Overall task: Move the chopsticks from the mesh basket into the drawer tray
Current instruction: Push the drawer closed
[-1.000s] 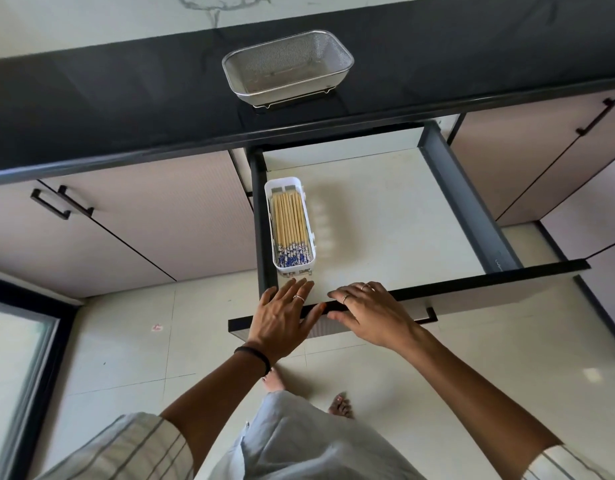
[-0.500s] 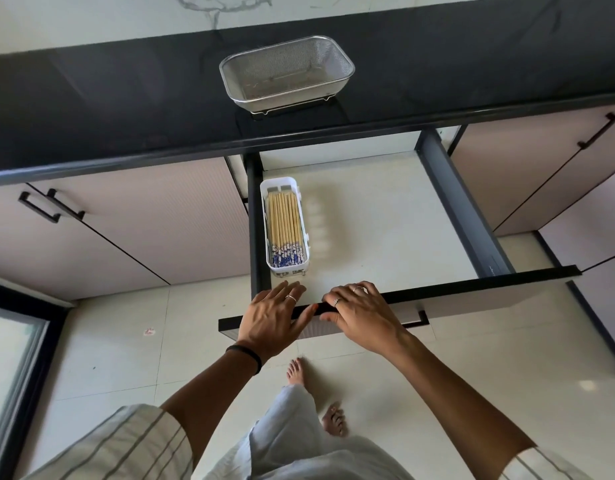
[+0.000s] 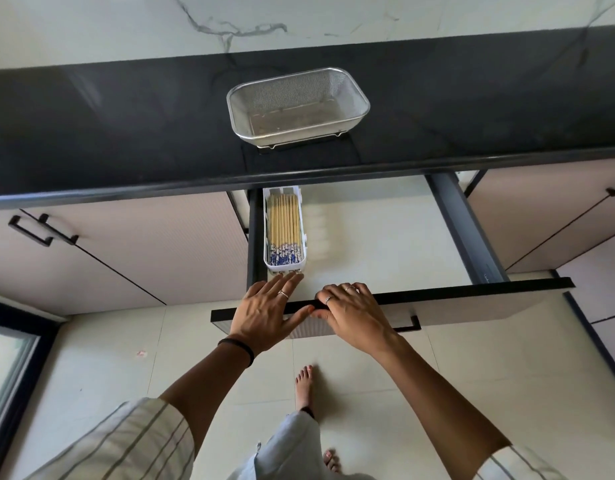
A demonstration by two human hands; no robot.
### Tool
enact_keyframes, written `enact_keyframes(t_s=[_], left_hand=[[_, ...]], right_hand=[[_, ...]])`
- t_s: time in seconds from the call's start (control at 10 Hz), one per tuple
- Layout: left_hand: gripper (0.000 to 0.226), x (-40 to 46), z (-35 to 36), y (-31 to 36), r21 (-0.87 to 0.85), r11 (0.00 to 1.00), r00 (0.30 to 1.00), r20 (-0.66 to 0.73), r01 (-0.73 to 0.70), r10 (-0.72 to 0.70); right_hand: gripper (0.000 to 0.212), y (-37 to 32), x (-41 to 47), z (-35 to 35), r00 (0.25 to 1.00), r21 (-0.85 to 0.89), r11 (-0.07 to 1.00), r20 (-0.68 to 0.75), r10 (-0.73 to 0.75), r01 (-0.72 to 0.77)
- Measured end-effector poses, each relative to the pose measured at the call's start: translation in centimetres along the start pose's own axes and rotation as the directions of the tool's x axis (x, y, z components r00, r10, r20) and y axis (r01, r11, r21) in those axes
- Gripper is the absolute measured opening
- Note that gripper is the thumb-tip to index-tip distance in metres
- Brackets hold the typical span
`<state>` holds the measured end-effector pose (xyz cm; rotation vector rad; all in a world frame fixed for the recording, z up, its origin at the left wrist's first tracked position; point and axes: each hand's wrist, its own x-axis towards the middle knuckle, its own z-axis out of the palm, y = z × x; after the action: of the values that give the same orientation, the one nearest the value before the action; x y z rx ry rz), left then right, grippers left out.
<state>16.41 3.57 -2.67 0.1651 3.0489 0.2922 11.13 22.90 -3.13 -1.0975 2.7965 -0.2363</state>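
Several wooden chopsticks (image 3: 283,228) with blue-patterned ends lie side by side in a narrow white tray (image 3: 305,233) at the left of the drawer (image 3: 385,237). The steel mesh basket (image 3: 347,90) stands on the black countertop above and holds nothing. My left hand (image 3: 268,311) lies flat on the drawer's black front edge, fingers spread, fingertips just short of the tray. Beside it, my right hand (image 3: 351,311) rests over the same edge with the fingers curled on it. Neither hand holds a chopstick.
The black countertop (image 3: 126,133) overhangs the drawer's back part. Closed cabinet doors with black handles (image 3: 39,230) flank the drawer. Pale floor tiles and my bare feet (image 3: 304,386) lie below. The drawer's handle (image 3: 408,327) sits under my right wrist.
The drawer has slid inward under the countertop, with both hands staying on its front edge. More of the tray's far end now sits beneath the counter.
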Motion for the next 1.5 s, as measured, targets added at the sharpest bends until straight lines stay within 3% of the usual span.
enact_keyframes(t_s=[0.4,0.6,0.7,0.8,0.9,1.0,1.1,1.2,1.3,1.4,1.5], left_hand=[[0.080,10.3,-1.6,-4.5,0.038,0.999,1.000,-0.010,-0.023,0.023],[0.062,14.2,-2.6,-7.0,0.140,0.964,0.958,-0.145,-0.226,0.246],[0.071,15.6,-2.7,-7.8,0.225,0.925,0.922,-0.172,-0.307,0.348],[0.091,17.0,-2.4,-9.1,0.401,0.824,0.864,-0.138,-0.399,0.485],[0.082,18.5,-1.2,-9.9,0.560,0.670,0.779,-0.068,-0.487,0.623],[0.072,19.8,0.1,-11.0,0.686,0.523,0.750,0.049,-0.505,0.660],[0.073,21.5,0.3,-12.5,0.769,0.440,0.767,0.100,-0.464,0.634],[0.068,22.6,0.4,-13.4,0.811,0.418,0.825,0.132,-0.409,0.550],[0.062,22.9,1.3,-14.1,0.817,0.422,0.854,0.155,-0.393,0.496],[0.076,23.7,0.5,-13.9,0.769,0.480,0.884,0.231,-0.422,0.407],[0.088,24.2,1.1,-14.0,0.932,-0.029,0.838,0.337,-0.360,0.430]], right_hand=[[0.041,4.2,10.2,-1.4,0.995,0.004,0.999,-0.096,0.038,-0.038],[0.055,4.7,11.4,-1.1,0.950,0.049,0.981,-0.242,0.195,-0.189],[0.060,4.2,10.4,0.0,0.909,0.116,0.944,-0.257,0.329,-0.309],[0.065,3.4,10.4,1.7,0.882,0.195,0.896,-0.188,0.433,-0.398],[0.072,3.6,11.9,2.2,0.865,0.237,0.859,-0.114,0.489,-0.454],[0.075,4.7,14.5,1.7,0.851,0.320,0.818,-0.062,0.521,-0.478],[0.080,5.5,16.6,1.1,0.867,0.379,0.811,-0.041,0.497,-0.447],[0.083,6.0,18.2,0.9,0.874,0.363,0.817,-0.010,0.485,-0.449],[0.087,6.4,19.4,1.2,0.873,0.331,0.822,0.015,0.487,-0.464],[0.088,6.8,20.3,1.6,0.870,0.274,0.831,0.046,0.491,-0.484],[0.084,7.4,21.2,2.1,0.866,0.220,0.840,0.071,0.494,-0.497]])
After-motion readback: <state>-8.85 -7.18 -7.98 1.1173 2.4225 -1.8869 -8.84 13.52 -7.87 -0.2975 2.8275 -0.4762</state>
